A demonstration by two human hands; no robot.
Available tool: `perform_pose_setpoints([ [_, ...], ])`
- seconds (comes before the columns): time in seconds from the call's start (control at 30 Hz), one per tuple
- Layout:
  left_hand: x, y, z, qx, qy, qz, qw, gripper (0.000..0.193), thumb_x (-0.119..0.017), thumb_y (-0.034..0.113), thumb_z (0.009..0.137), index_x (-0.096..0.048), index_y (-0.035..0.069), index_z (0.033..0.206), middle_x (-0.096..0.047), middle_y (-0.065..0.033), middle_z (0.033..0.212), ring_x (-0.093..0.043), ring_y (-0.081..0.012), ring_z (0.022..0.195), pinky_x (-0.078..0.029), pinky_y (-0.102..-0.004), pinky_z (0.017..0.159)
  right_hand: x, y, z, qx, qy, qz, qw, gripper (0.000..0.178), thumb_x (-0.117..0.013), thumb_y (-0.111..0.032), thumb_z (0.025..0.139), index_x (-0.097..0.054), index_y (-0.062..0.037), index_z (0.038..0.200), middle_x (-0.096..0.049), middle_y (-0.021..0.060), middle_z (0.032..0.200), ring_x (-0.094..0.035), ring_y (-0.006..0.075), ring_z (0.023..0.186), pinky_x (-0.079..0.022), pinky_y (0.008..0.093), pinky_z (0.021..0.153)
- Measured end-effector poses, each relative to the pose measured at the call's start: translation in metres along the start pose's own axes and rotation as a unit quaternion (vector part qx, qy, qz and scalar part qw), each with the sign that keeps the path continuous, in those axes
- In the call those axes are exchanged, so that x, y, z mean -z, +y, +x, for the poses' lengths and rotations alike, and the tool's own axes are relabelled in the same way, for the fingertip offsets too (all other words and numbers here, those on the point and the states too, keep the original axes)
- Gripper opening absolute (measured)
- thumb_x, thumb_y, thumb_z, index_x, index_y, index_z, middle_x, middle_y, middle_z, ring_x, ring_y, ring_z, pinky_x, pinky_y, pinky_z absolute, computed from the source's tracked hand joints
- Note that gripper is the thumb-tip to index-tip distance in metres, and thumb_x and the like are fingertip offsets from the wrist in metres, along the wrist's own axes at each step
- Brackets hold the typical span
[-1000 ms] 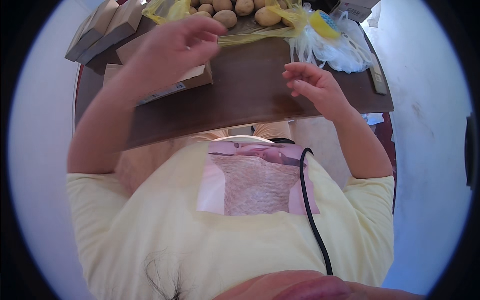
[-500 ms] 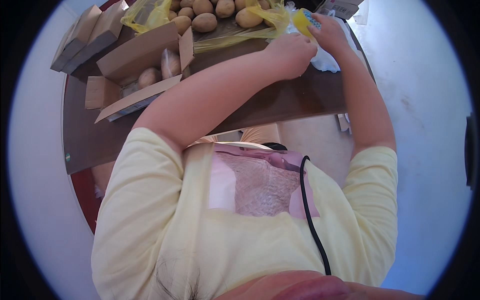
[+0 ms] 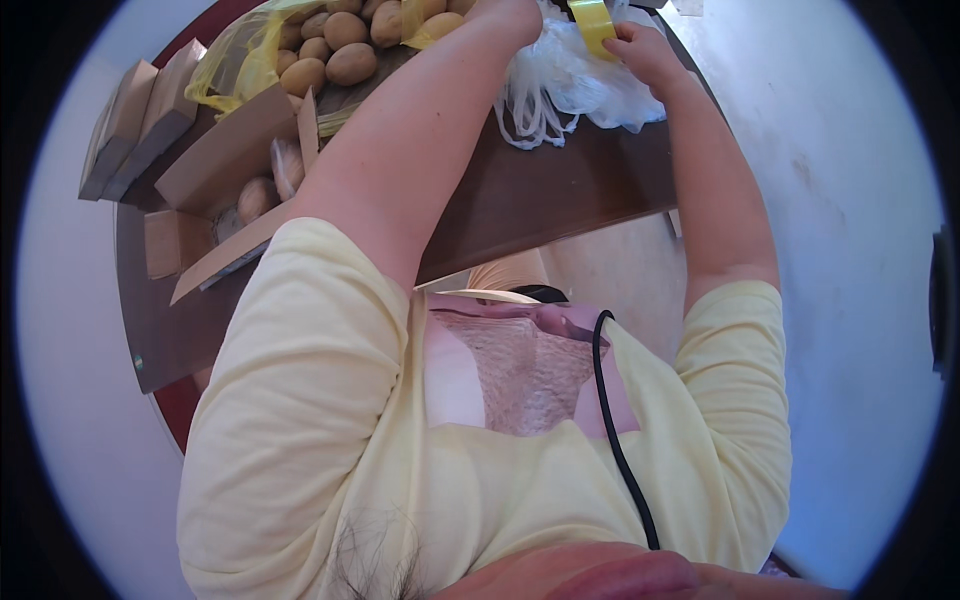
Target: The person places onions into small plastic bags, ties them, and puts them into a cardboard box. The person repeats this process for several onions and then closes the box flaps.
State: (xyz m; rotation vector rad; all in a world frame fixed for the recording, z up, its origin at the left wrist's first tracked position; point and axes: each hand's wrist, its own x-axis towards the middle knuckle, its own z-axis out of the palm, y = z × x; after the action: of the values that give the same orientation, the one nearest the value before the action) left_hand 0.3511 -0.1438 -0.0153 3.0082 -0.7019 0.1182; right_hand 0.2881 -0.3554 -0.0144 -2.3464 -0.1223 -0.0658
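My right hand (image 3: 645, 55) grips a yellow tape roll (image 3: 594, 27) at the table's far right, its fingers closed at the roll's lower end. The top of the roll is cut off by the upper edge of the picture. Thin white plastic bags (image 3: 590, 90) lie crumpled beneath it, handles trailing to the left. Stretched far forward, my left hand (image 3: 515, 18) is at the upper edge, just left of the roll. Its fingers are out of sight, so whether it holds anything is hidden.
An open cardboard box (image 3: 225, 165) at the left of the brown table (image 3: 560, 185) holds potatoes (image 3: 258, 199), one in clear plastic. Behind it, more potatoes (image 3: 350, 62) lie in a yellow plastic bag (image 3: 235, 70). Closed cartons (image 3: 150, 120) stand far left.
My left hand has moved away from the right hand, forward and to the left. The tape roll has turned in my right hand. More of the white bags shows, and the view has shifted.
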Motion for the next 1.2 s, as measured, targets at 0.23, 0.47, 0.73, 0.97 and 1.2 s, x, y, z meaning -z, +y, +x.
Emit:
perform_pose_setpoints([
  [0.23,0.045,0.026,-0.035,0.085,0.053,-0.174,0.980,0.028,-0.045,0.017,0.090,-0.066,0.012,0.108,-0.063,-0.0168,0.112,-0.061,-0.0316,0.104,-0.049,-0.0422,0.088,0.002,0.002,-0.006,-0.026,-0.012,0.061,0.998,0.032,-0.061,-0.020,0.086,-0.062,-0.0018,0.112,-0.064,0.0035,0.096,-0.055,0.0114,0.084,-0.044,0.0268,0.077],
  [0.47,0.011,0.026,-0.004,0.055,0.006,-0.132,0.990,0.028,-0.047,0.014,0.089,-0.065,0.011,0.111,-0.063,-0.0146,0.114,-0.061,-0.0282,0.108,-0.049,-0.0420,0.090,0.002,0.004,-0.011,-0.025,-0.018,0.048,0.998,0.032,-0.061,-0.020,0.085,-0.062,-0.0016,0.111,-0.063,0.0034,0.095,-0.054,0.0110,0.082,-0.044,0.0270,0.076],
  [0.73,-0.032,-0.021,0.052,0.131,0.010,-0.108,0.985,0.026,-0.053,0.017,0.088,-0.067,0.008,0.108,-0.064,-0.0135,0.115,-0.062,-0.0283,0.105,-0.050,-0.0388,0.087,-0.001,0.006,-0.003,-0.042,-0.027,0.043,0.998,0.033,-0.061,-0.020,0.086,-0.061,-0.0024,0.114,-0.064,0.0038,0.100,-0.057,0.0120,0.089,-0.044,0.0280,0.081],
  [0.97,0.026,0.018,-0.002,0.109,-0.051,-0.133,0.984,0.031,-0.058,0.033,0.084,-0.070,0.012,0.104,-0.063,-0.0133,0.116,-0.061,-0.0283,0.108,-0.051,-0.0391,0.085,0.005,0.023,-0.006,-0.053,-0.031,0.045,0.997,0.033,-0.060,-0.020,0.087,-0.061,-0.0029,0.115,-0.064,0.0034,0.101,-0.057,0.0120,0.090,-0.044,0.0278,0.081],
  [1.2,-0.014,-0.009,0.036,0.193,0.006,-0.293,0.936,0.033,-0.067,0.022,0.079,-0.067,-0.001,0.102,-0.065,-0.0151,0.105,-0.063,-0.0260,0.095,-0.051,-0.0373,0.077,0.002,0.007,-0.008,-0.040,-0.036,-0.002,0.999,0.029,-0.060,-0.019,0.086,-0.062,-0.0031,0.111,-0.065,0.0033,0.096,-0.056,0.0123,0.087,-0.044,0.0289,0.080],
])
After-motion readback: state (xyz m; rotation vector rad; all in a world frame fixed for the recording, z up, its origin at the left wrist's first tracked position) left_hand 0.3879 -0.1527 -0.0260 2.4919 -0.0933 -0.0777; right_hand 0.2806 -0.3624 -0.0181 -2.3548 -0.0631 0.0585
